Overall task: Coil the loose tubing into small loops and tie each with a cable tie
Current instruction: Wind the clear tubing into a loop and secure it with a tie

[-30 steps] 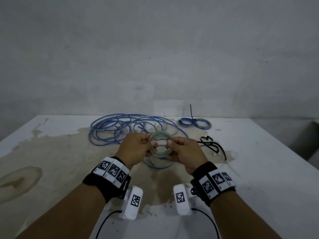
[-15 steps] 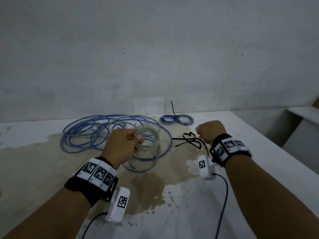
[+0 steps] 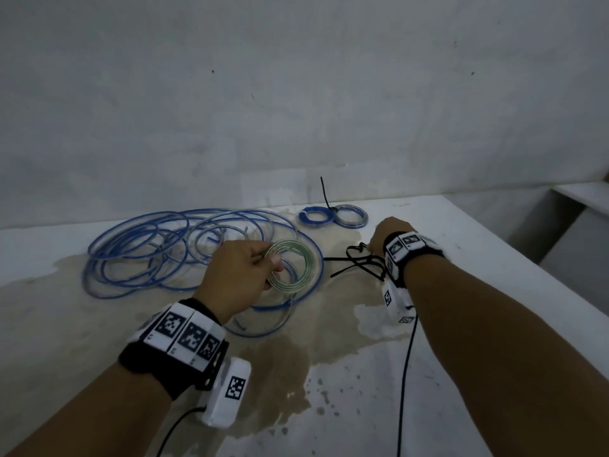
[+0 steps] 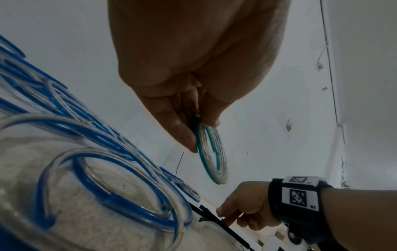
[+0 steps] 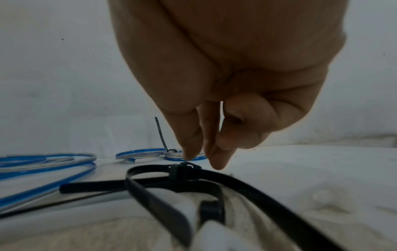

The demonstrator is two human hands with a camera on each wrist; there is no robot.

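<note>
Head overview; close low wrist views

Right hand (image 3: pixel 387 235): fingers hidden behind its own back and wristband in head view; contact with black cable ties (image 3: pixel 357 263) not tellable there. In right wrist view, fingertips (image 5: pixel 190 152) just above the ties (image 5: pixel 184 171), near strands blurred, count unclear.
Left hand (image 3: pixel 239 275): part of small coil (image 3: pixel 293 265) hidden under thumb and fingers.
Loose tubing (image 4: pixel 96 169): cut off at left edge of left wrist view, blurred up close.
Desk (image 3: pixel 461 374): cut off at bottom and both side edges.
</note>
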